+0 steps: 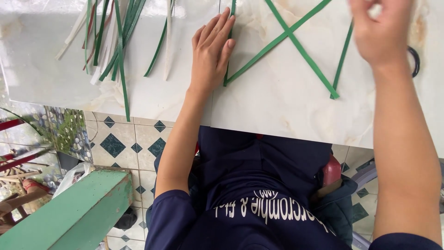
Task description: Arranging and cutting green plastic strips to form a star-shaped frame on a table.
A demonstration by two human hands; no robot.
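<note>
Setting: we list a home craft corner, likely a patio. We note a pale marble-look desk [277, 106], loose green and white strips [108, 41], a patterned diamond-tile floor [134, 143], a pebble-mosaic patch [69, 132], and a worn green-painted bench [78, 213].

No pkgs, labels, signs or screens (none visible).

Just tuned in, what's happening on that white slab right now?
A person sits at a white marble-look table, working with thin green strips. The left hand lies flat, pinning one green strip down. Two more strips lie crossed on the table beside it. The right hand is raised near another strip; it is blurred, so its grip is unclear. A loose pile of strips lies further left.
</note>
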